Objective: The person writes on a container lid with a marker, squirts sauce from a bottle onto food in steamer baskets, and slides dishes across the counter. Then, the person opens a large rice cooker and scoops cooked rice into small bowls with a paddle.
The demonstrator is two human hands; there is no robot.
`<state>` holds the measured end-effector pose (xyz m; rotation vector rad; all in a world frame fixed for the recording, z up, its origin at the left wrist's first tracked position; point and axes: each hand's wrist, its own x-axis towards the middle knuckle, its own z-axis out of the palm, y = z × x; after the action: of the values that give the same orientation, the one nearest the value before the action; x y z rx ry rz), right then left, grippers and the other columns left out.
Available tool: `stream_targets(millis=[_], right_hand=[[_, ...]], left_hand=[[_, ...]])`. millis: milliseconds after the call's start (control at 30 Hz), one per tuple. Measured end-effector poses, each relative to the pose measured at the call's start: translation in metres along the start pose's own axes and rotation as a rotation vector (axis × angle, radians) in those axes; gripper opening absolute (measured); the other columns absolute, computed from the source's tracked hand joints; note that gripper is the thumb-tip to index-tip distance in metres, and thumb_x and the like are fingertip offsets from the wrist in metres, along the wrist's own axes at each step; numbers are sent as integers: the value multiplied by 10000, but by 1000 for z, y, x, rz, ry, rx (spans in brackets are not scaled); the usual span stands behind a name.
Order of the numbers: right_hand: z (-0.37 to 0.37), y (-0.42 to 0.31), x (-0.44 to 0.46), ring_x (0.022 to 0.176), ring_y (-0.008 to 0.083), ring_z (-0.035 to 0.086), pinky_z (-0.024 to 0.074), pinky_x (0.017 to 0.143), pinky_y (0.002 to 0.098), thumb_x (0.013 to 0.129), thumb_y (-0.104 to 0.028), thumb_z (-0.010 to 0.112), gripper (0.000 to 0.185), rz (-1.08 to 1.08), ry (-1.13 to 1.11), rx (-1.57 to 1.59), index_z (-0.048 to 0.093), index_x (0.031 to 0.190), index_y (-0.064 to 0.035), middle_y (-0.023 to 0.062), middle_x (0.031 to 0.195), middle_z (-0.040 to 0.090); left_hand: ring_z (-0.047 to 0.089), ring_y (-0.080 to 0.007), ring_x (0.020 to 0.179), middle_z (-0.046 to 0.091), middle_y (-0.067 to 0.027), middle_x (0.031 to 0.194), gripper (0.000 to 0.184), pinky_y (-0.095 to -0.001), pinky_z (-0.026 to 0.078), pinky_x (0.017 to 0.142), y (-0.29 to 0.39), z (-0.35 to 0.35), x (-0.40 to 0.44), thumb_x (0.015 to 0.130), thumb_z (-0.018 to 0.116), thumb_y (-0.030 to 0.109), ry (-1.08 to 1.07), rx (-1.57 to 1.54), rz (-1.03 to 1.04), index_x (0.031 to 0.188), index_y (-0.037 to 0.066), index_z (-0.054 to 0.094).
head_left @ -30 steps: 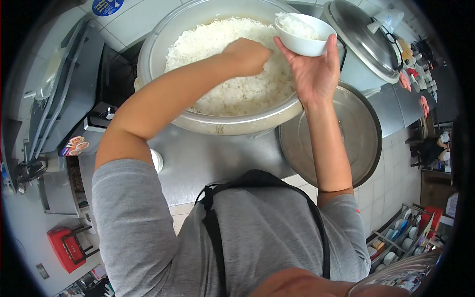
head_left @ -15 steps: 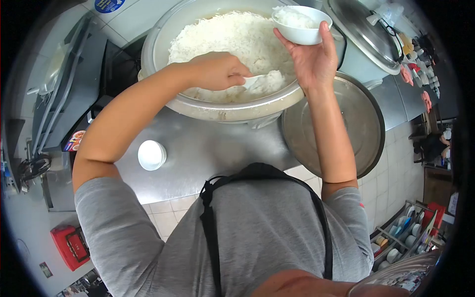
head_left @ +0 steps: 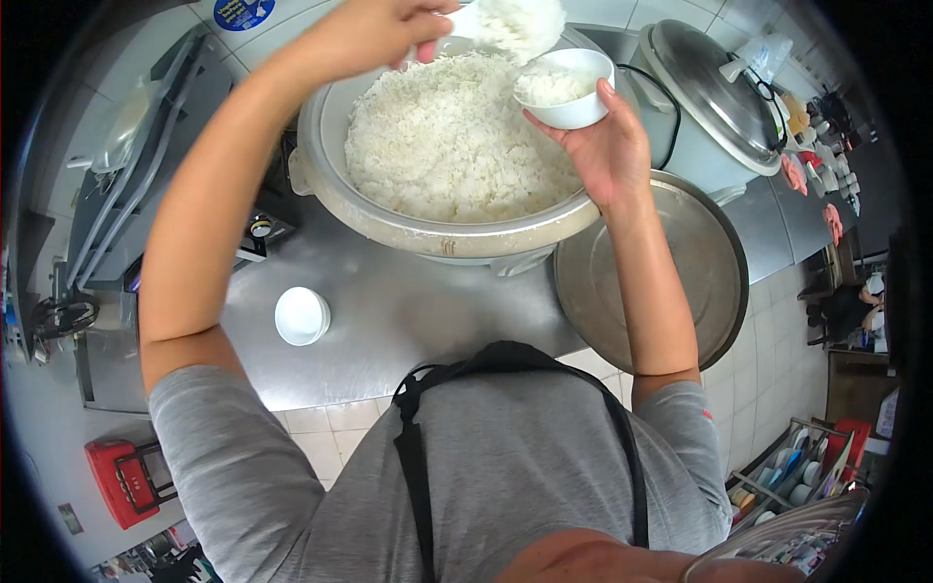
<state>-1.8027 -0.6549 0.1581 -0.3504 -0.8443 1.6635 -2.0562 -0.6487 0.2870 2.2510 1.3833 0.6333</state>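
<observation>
A large pot (head_left: 442, 238) full of white rice (head_left: 437, 136) stands at the top centre. My left hand (head_left: 384, 34) is closed on the handle of a white rice scoop (head_left: 466, 19), raised over the pot's far side. Heaped rice (head_left: 522, 24) covers the scoop's end, above and just left of a white bowl (head_left: 573, 112). My right hand (head_left: 612, 155) supports this bowl from below, tilted a little, with the thumb at its rim. Rice fills much of the bowl. On the steel counter (head_left: 408, 321), a white cup or bowl (head_left: 302, 316) stands at the left.
A round metal lid (head_left: 695, 262) lies right of the pot. Behind it stands another lidded cooker (head_left: 714, 92) with a black cord. A dark appliance is at the left. A rack of dishes (head_left: 782, 476) is low right, and another person (head_left: 846, 309) is far right.
My left hand has lifted the scoop out of the rice, upward and away from me, with a heap on it. My right hand has brought the bowl slightly left and lower in view.
</observation>
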Motion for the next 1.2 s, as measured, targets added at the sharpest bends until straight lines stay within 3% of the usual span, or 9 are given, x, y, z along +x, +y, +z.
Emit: stream_targets(millis=[133,200,300,433,500,667,833,967,1200], right_hand=[[0,2,1,1284,329,454,427,1044,556,944,-314,588,582,-8,54,-38,331,1370,-12,170,1358,452],[1,3,0,1299,345,439,401,1072,578,966,-336,545,574,-15,145,-95,342,1371,16,176,1384,436],[1,1,-3,1283,338,455,414,1060,573,970,-325,540,550,-12,126,-160,350,1364,9,176,1376,442],[-2,4,1,1290,351,449,410,1063,572,938,-342,569,594,-43,89,-75,350,1360,13,190,1374,437],[4,2,0,1293,362,445,401,1072,574,916,-350,585,623,-101,49,-55,348,1356,22,200,1375,432],[13,-1,-5,1287,379,449,380,1078,601,884,-339,601,635,-146,103,-58,365,1333,42,213,1364,443],[16,-2,-5,1275,386,460,370,1078,620,880,-331,606,612,-166,117,-53,386,1310,44,214,1344,461],[17,-2,-6,1274,387,462,370,1079,618,876,-327,615,604,-163,123,-66,392,1302,39,212,1342,461],[14,-2,-4,1274,384,461,374,1075,616,878,-308,619,611,-157,117,-49,370,1320,33,204,1348,450]], left_hand=[[636,-251,750,614,-142,854,416,-353,523,646,-4,68,4,854,520,13,127,549,282,1268,6,567],[625,-368,860,595,-210,991,576,-434,525,774,8,100,-11,776,517,-60,127,638,338,1348,9,498],[631,-359,844,578,-207,1066,649,-423,529,758,19,116,-22,760,525,-85,91,637,366,1397,9,435],[646,-287,836,653,-165,861,418,-400,522,683,0,65,9,798,567,7,-56,65,270,1211,-24,626],[633,-234,853,672,-110,797,283,-360,488,732,-4,41,18,789,601,52,84,-60,7,1050,23,708],[629,-161,673,684,-102,722,230,-296,505,648,-49,46,36,852,611,85,250,523,30,1043,-8,700],[601,-164,854,672,-35,775,88,-281,382,866,-82,118,41,788,610,103,51,1169,317,814,99,694],[588,-156,831,655,-14,730,134,-285,359,888,-69,130,37,770,589,71,6,1234,498,685,140,666],[582,-165,823,646,-22,705,117,-288,349,885,-65,127,24,751,614,69,-27,971,406,667,134,665]])
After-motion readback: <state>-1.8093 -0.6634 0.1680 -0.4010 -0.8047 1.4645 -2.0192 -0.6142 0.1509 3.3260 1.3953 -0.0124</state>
